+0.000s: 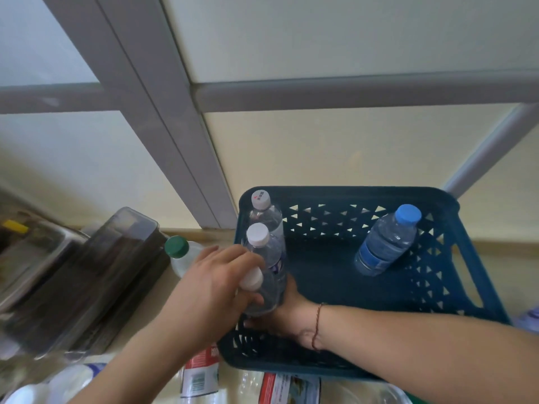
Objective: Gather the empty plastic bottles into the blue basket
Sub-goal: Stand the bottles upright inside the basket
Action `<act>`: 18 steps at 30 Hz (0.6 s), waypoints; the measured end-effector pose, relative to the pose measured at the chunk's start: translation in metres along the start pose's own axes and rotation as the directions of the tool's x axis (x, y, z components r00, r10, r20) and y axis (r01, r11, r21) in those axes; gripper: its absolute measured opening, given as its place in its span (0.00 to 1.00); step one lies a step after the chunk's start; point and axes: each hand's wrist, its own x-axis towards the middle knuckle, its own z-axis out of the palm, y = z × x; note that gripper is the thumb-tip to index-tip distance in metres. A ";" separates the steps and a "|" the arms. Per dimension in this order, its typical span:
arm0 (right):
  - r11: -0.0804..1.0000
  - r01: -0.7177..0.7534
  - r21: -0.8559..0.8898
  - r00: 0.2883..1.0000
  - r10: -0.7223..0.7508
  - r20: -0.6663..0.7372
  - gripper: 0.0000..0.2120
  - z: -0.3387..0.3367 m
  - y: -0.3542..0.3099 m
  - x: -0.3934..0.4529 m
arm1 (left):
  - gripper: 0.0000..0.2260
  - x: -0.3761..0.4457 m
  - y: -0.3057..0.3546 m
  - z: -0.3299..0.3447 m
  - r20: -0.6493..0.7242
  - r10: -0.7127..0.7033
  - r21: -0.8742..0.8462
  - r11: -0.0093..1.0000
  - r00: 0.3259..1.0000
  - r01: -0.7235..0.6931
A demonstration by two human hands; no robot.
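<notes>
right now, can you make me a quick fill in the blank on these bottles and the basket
1. The bottle leaning at the right of the blue basket has a ____ cap.
2. The left hand grips a bottle with a ____ cap.
3. The bottle standing outside the basket, left of it, has a ____ cap.
4. The right hand reaches ____ the basket.

Missing words: blue; white; green; into

Bare forearms; thin reddish cord bracelet (317, 325) on right wrist.
</notes>
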 end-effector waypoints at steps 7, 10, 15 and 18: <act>0.964 -0.010 -0.267 0.990 0.046 0.130 0.61 -0.016 -0.004 -0.010 | 0.26 -0.005 0.010 0.001 0.042 -0.053 -0.092 0.994 0.998 0.057; 0.963 0.009 -0.270 0.970 0.057 0.236 0.53 -0.047 -0.011 -0.021 | 0.28 -0.006 0.011 -0.006 0.101 -0.046 -0.061 0.997 0.994 0.052; 0.841 0.362 -0.401 0.893 -0.436 -0.107 0.18 -0.139 -0.034 -0.089 | 0.26 -0.010 0.013 -0.017 -0.010 -0.053 -0.098 0.994 0.999 0.052; 0.754 0.451 -0.477 0.573 -0.655 -0.494 0.09 -0.200 -0.042 -0.113 | 0.14 -0.003 0.037 -0.011 -0.363 0.083 -0.155 0.977 0.928 -0.148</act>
